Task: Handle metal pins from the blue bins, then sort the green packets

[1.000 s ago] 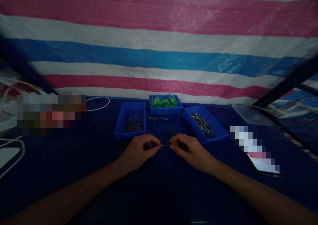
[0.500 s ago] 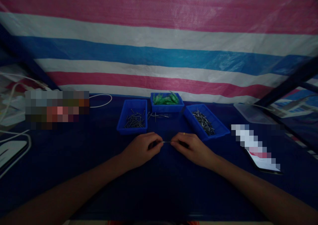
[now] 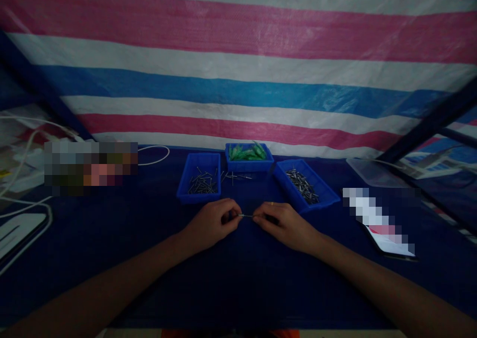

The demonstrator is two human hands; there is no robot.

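Note:
A thin metal rod (image 3: 246, 215) spans the short gap between my two hands, just above the blue tabletop. One end is pinched in my left hand (image 3: 214, 222), between thumb and forefinger. My right hand (image 3: 281, 223), with a ring on one finger, grips the other end the same way. Both ends are hidden by the fingertips. Beyond my left hand stands a blue bin (image 3: 180, 183) of thin metal pins (image 3: 203, 184). Another blue bin (image 3: 328, 194), set at an angle past my right hand, holds similar metal pieces (image 3: 302, 185).
At the back, a small blue bin (image 3: 249, 167) holds green plastic-looking items (image 3: 246, 152). Several loose pins (image 3: 234, 176) lie in front of it. A phone (image 3: 391, 238) rests at right, and a white device (image 3: 22, 231) with cables at left. A striped sheet (image 3: 238, 69) hangs behind.
The camera view has shifted slightly. Both hands keep their pinch on the metal rod, and a little more of it shows between the fingertips.

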